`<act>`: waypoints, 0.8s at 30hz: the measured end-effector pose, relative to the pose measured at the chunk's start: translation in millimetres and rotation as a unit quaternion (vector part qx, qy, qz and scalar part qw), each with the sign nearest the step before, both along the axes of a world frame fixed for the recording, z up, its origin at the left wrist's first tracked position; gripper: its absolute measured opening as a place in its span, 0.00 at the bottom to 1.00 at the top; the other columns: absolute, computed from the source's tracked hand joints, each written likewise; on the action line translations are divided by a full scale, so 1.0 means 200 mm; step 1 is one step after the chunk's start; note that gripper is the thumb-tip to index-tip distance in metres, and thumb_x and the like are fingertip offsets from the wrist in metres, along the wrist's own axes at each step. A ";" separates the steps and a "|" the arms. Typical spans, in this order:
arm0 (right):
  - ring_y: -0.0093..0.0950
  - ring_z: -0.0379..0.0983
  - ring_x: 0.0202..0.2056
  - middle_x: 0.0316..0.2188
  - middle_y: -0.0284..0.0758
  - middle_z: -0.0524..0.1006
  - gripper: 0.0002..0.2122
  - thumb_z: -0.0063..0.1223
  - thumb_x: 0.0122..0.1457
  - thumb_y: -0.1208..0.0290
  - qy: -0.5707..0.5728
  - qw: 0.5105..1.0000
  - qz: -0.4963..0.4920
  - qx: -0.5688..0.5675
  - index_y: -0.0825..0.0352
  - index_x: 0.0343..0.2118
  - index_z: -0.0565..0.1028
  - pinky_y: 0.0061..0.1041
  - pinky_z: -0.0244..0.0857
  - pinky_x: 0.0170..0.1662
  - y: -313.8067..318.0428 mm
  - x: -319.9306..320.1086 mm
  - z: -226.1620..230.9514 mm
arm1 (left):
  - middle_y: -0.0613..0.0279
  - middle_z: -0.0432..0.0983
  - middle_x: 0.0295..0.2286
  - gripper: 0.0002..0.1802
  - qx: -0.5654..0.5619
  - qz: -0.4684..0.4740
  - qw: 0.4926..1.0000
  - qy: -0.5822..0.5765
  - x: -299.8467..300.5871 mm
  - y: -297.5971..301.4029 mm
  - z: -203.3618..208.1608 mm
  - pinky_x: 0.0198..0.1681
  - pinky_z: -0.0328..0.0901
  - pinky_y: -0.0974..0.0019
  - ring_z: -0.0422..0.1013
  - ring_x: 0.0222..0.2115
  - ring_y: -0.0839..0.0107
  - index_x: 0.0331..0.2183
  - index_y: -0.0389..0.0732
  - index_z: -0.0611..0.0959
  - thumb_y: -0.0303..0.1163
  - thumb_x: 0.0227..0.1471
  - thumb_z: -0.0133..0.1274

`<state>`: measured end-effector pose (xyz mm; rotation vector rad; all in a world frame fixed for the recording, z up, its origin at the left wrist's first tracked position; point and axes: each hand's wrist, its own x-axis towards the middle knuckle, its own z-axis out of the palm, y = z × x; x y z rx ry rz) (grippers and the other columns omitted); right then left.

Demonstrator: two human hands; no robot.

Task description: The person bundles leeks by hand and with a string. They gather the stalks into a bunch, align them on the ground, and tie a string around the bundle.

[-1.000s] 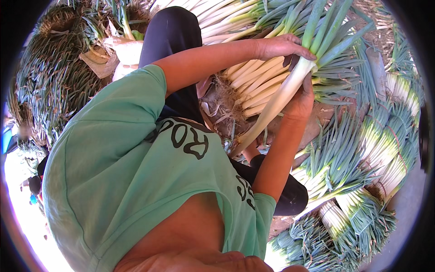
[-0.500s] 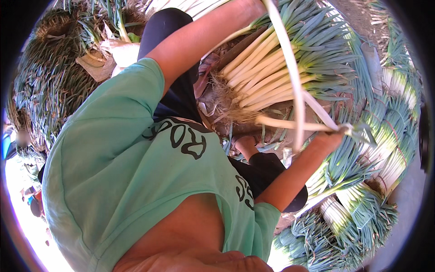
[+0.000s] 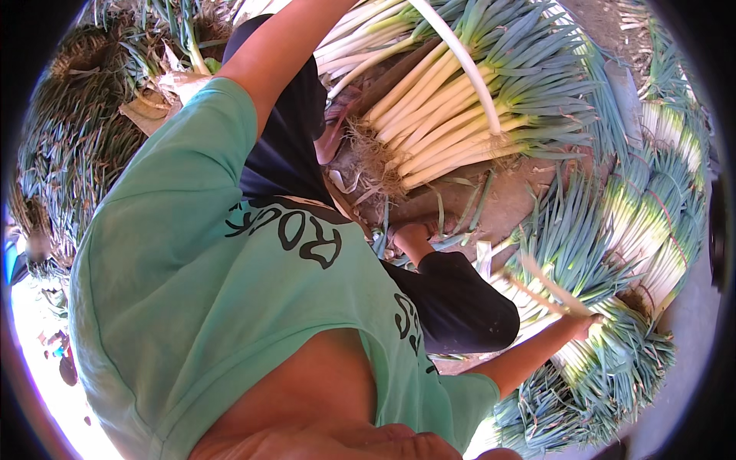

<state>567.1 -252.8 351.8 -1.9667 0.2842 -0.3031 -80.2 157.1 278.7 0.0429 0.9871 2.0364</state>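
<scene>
My right hand (image 3: 587,328) is at the right, closed around a blurred leek (image 3: 563,295). Its pale shaft points back toward my knee, and a second thin stalk lies alongside it. Bundled leeks with green tops are just beneath this hand. My left forearm (image 3: 295,42) leaves the picture at the top edge, so the left hand is hidden. From that edge a single white leek (image 3: 464,57) curves down, its root end over the pile; what holds it is out of view. The loose leek pile (image 3: 445,119) lies in front of my feet, roots toward me and leaves to the right.
Tied leek bundles (image 3: 652,222) line the right side. A dense mass of dark, dry-tipped leaves (image 3: 77,153) stands at the left. More white leek shafts (image 3: 349,50) lie at the top. My bent knee (image 3: 471,307) and bare foot (image 3: 414,241) are between the hands, over brown ground with scraps.
My right hand has swung down and right with its leek, away from the pile. My left arm has shifted up and left, taking its hand out of view. The curved white leek has moved up.
</scene>
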 end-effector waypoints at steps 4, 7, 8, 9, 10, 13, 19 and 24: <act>0.35 0.74 0.24 0.25 0.44 0.75 0.33 0.66 0.36 0.47 0.039 0.994 0.034 -0.099 0.78 0.28 0.69 0.28 0.71 0.27 -0.09 0.08 -0.09 | 0.58 0.64 0.13 0.20 0.006 -0.020 0.996 0.087 0.11 -0.02 0.08 0.11 0.57 0.62 0.62 0.10 0.66 0.27 0.38 0.70 0.47 0.53 0.49; 0.31 0.71 0.20 0.22 0.43 0.74 0.23 0.68 0.39 0.61 0.006 0.999 0.026 -0.026 0.79 0.26 0.69 0.27 0.66 0.19 -0.02 0.09 -0.21 | 0.62 0.63 0.12 0.16 0.028 -0.036 0.971 0.234 0.27 -0.04 0.10 0.11 0.56 0.66 0.61 0.10 0.70 0.27 0.40 0.70 0.44 0.54 0.48; 0.30 0.71 0.19 0.22 0.43 0.74 0.21 0.68 0.40 0.65 -0.005 1.000 0.026 -0.004 0.79 0.25 0.70 0.27 0.65 0.18 -0.02 0.08 -0.21 | 0.63 0.63 0.12 0.15 0.018 -0.062 0.965 0.254 0.41 -0.10 0.17 0.10 0.55 0.67 0.61 0.10 0.72 0.27 0.41 0.70 0.43 0.54 0.48; 0.30 0.70 0.19 0.21 0.43 0.74 0.16 0.66 0.41 0.74 -0.029 0.997 0.057 0.048 0.79 0.25 0.70 0.27 0.63 0.16 -0.02 0.08 -0.24 | 0.63 0.64 0.12 0.14 -0.021 -0.082 0.959 0.269 0.52 -0.13 0.21 0.11 0.55 0.66 0.61 0.10 0.71 0.29 0.40 0.71 0.42 0.54 0.48; 0.29 0.70 0.19 0.21 0.41 0.73 0.15 0.64 0.42 0.74 -0.004 0.995 0.088 0.042 0.78 0.26 0.71 0.26 0.62 0.16 0.05 0.00 -0.22 | 0.61 0.66 0.13 0.14 0.046 -0.016 0.933 0.355 0.56 0.00 0.11 0.13 0.57 0.63 0.63 0.11 0.69 0.32 0.38 0.72 0.41 0.54 0.48; 0.29 0.69 0.21 0.23 0.39 0.74 0.13 0.62 0.45 0.72 0.006 0.984 0.177 0.002 0.76 0.30 0.72 0.25 0.60 0.19 0.15 -0.10 -0.17 | 0.42 0.73 0.21 0.21 0.093 -0.086 0.837 0.532 0.85 0.01 0.05 0.22 0.62 0.53 0.71 0.21 0.52 0.34 0.33 0.74 0.45 0.52 0.47; 0.24 0.64 0.20 0.22 0.36 0.71 0.13 0.58 0.48 0.73 0.015 0.953 0.291 0.089 0.75 0.32 0.69 0.23 0.55 0.19 0.25 -0.21 -0.19 | 0.41 0.68 0.42 0.29 -0.029 -0.456 0.503 0.733 1.06 -0.42 -0.47 0.45 0.62 0.51 0.66 0.44 0.48 0.45 0.35 0.69 0.48 0.49 0.49; 0.22 0.61 0.19 0.22 0.34 0.69 0.11 0.53 0.53 0.70 0.005 0.928 0.367 0.060 0.74 0.32 0.69 0.22 0.54 0.19 0.33 -0.36 -0.18 | 0.45 0.71 0.36 0.24 -0.108 -0.494 0.456 0.732 1.00 -0.91 -0.79 0.37 0.66 0.52 0.71 0.35 0.51 0.40 0.34 0.70 0.45 0.50 0.50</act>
